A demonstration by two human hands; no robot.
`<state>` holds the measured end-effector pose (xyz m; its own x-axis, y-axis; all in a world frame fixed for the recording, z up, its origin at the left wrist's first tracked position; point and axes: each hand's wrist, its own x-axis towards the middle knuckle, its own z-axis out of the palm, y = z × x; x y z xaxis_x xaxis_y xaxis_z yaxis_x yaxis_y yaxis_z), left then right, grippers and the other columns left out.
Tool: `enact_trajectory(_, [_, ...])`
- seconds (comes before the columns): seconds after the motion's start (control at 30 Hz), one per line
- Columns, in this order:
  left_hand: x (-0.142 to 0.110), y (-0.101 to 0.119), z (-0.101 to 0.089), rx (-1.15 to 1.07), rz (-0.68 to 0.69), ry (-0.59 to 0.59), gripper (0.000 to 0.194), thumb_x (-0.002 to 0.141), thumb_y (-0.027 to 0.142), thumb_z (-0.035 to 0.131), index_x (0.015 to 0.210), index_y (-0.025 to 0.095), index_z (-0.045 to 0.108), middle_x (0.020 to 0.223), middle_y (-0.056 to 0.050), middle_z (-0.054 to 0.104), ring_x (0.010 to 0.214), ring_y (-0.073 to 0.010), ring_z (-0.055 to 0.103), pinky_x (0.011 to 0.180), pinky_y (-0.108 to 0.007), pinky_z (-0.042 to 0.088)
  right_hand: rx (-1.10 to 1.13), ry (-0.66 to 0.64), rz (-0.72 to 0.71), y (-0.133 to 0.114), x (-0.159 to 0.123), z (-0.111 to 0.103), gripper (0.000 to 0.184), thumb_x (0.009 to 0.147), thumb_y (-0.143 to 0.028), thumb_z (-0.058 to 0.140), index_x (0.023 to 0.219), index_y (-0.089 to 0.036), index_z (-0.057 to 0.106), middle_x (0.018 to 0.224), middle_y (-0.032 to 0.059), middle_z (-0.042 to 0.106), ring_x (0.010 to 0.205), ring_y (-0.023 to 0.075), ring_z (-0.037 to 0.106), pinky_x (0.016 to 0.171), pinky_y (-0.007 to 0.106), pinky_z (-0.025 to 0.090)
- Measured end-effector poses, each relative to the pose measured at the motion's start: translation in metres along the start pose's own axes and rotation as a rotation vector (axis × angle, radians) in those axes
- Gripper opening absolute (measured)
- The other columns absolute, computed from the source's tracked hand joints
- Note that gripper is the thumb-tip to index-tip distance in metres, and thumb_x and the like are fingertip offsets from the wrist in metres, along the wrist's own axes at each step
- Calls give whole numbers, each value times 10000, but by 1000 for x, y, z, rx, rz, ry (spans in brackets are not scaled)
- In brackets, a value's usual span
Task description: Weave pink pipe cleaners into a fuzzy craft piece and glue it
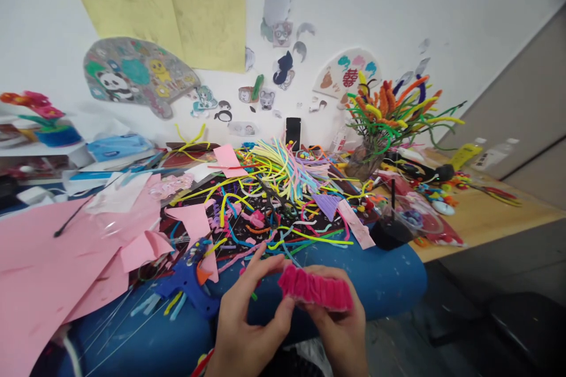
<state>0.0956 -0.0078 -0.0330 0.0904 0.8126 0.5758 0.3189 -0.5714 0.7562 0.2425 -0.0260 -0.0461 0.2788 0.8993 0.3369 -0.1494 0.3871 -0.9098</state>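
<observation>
Both of my hands hold a bright pink ruffled piece of pipe-cleaner work (316, 290) just above the near edge of the table. My left hand (247, 321) pinches its left end between thumb and fingers. My right hand (342, 330) grips it from beneath and the right, fingers curled around it. A blue glue gun (190, 284) lies on the blue table cover (389, 280) just left of my left hand. A heap of loose coloured pipe cleaners (274, 194) is spread over a dark mat beyond my hands.
Pink paper sheets (53, 265) cover the left of the table. A vase of pipe-cleaner flowers (384, 123) stands at the back right, a black phone (292, 132) leans on the wall. A black cup (391, 230) sits right of the heap. Bare wooden tabletop (486, 212) shows at right.
</observation>
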Motion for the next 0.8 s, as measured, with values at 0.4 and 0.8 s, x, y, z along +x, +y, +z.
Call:
enact_trajectory(0.4, [-7, -3, 11, 61, 61, 109, 424, 770, 83, 612, 1168, 229, 625, 978, -34, 775, 1105, -256, 691, 958, -381, 579, 217, 62, 44, 15, -8, 10, 320, 698, -153, 805, 914, -270, 601, 934, 20, 739, 852, 210, 722, 762, 316, 579])
enact_trajectory(0.8, [3, 4, 6, -20, 80, -37, 312, 837, 183, 633, 1138, 264, 648, 1098, -56, 719, 1076, -240, 679, 985, -402, 549, 136, 169, 224, 11, -5, 8, 353, 632, -293, 838, 870, -244, 582, 743, -9, 699, 633, 173, 665, 588, 260, 563])
